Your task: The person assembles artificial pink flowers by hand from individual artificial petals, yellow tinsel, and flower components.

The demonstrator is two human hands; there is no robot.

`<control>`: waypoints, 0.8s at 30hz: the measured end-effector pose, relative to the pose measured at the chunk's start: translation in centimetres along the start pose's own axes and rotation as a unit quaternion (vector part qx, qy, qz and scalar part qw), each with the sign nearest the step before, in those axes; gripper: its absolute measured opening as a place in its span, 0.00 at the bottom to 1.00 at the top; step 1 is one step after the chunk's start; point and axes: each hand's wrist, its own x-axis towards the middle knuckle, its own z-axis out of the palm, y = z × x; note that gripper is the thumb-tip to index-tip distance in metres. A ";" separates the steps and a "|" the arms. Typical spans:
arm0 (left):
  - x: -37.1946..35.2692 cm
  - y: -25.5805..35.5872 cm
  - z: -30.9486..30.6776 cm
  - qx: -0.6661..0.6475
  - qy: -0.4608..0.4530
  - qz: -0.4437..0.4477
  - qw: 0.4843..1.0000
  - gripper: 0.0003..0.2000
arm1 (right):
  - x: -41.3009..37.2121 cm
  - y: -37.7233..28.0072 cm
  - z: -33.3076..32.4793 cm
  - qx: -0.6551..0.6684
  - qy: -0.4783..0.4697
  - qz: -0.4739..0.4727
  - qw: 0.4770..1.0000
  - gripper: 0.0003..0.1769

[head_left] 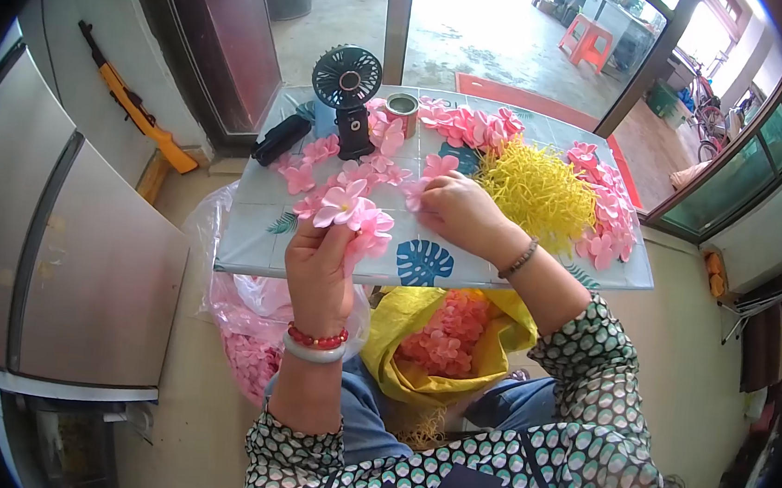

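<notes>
Two hands close: left hand (319, 270) clamped on pink flower bunch (349, 211); right hand (457, 211) pinches loose flower (415, 195) at own fingertips, toward left hand; yellow pile (537, 192) behind right hand

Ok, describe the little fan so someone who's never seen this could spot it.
Look at the small tiled table strewn with pink flowers. At its far edge, left of a small tin, stands the fan: the only upright black thing, with a round grille.

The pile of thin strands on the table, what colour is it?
Bright yellow: the pile of strands lies among pink flowers; the head view shows it.
</notes>
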 end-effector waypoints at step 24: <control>-1.6 -3.4 1.9 0.048 -0.056 -0.039 0.996 0.06 | -10.0 -5.8 -3.2 0.793 0.282 0.231 0.488 0.13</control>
